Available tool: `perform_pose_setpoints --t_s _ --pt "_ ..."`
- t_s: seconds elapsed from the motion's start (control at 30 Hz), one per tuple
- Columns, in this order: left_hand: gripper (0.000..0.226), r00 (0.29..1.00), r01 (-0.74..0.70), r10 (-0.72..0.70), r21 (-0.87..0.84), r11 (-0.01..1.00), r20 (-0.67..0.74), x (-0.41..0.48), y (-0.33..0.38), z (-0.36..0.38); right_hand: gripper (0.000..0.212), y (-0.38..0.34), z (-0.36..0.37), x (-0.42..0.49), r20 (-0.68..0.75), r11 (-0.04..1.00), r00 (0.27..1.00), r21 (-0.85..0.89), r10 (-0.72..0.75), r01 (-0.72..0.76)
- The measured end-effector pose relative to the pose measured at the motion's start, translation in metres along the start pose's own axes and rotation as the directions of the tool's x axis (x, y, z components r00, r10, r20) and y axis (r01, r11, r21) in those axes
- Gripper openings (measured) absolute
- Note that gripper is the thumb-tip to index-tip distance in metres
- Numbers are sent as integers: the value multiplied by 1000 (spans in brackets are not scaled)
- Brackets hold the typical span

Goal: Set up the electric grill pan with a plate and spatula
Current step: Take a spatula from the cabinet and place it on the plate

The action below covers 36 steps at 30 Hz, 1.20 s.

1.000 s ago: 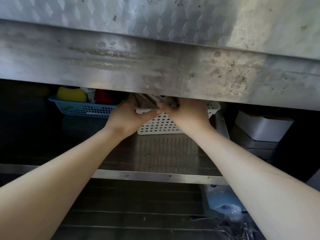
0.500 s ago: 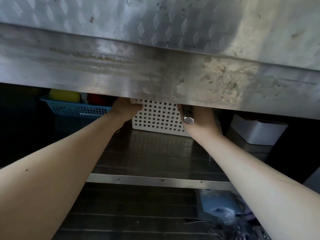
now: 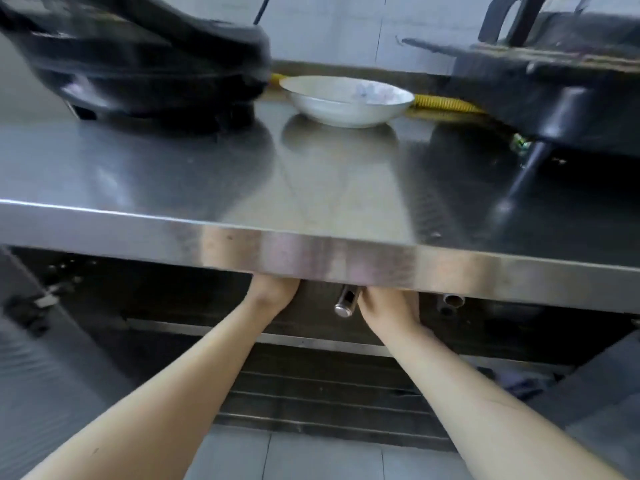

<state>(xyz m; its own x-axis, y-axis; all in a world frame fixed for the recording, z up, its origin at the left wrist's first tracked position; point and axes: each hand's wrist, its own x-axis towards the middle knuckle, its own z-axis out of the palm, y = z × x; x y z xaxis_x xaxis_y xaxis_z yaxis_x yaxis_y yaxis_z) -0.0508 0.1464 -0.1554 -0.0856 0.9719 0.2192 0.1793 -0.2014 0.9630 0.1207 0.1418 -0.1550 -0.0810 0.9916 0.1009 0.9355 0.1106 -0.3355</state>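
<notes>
Bare forearms reach under the steel worktop (image 3: pixel 242 174); the left hand (image 3: pixel 273 289) is half hidden, its grip unreadable. Right hand (image 3: pixel 388 310) closes on a shiny metal spatula handle (image 3: pixel 346 301). Beyond, a white shallow plate (image 3: pixel 346 102) sits between the black electric grill pan (image 3: pixel 145 60) and a black stove (image 3: pixel 554 84).

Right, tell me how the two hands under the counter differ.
The right hand has a shiny metal handle sticking out beside it, apparently gripped; the left hand shows nothing in it. The right hand sits nearer the camera and more exposed, while the left hand is tucked further under the counter edge. Both have their fingers hidden beneath the counter.
</notes>
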Motion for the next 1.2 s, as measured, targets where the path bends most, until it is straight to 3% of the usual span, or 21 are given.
perform_pose_setpoints --t_s 0.1,0.17,0.23,0.33,0.43,0.53,0.63,1.0,1.1,1.2 --pt "30 988 153 -153 -25 988 -5 -22 19 -16 17 -29 -13 -23 -4 1000 1000 16 1 -1" --pt "21 947 319 -321 122 940 2 -35 38 -31 11 -45 -22 -42 -34 999 999 45 20 -18" --pt "6 860 485 -511 338 807 -13 -49 59 -50 4 -58 -38 -65 -12 996 997 63 70 -69" --pt "15 791 484 -605 515 708 88 -78 86 -77 26 -75 -58 -99 103 999 994 -16 -45 47" --pt "16 723 504 -678 570 649 132 -103 120 -99 17 -102 -84 -127 272 994 956 0 -107 111" --pt "18 686 523 -703 545 655 186 -111 167 -124 10 -133 -124 -143 459 984 870 62 -179 170" --pt "14 664 484 -700 564 669 262 -98 225 -150 11 -166 -176 -142 594 980 780 143 -196 137" --pt "9 890 391 -450 389 834 69 6 395 -231 20 -278 -345 -68 639 942 731 336 -238 14" --pt "11 914 362 -403 349 864 49 25 416 -237 16 -293 -382 -46 558 934 788 351 -259 59" --pt "9 937 321 -348 303 897 38 44 431 -234 10 -297 -412 -27 358 931 898 341 -255 128"
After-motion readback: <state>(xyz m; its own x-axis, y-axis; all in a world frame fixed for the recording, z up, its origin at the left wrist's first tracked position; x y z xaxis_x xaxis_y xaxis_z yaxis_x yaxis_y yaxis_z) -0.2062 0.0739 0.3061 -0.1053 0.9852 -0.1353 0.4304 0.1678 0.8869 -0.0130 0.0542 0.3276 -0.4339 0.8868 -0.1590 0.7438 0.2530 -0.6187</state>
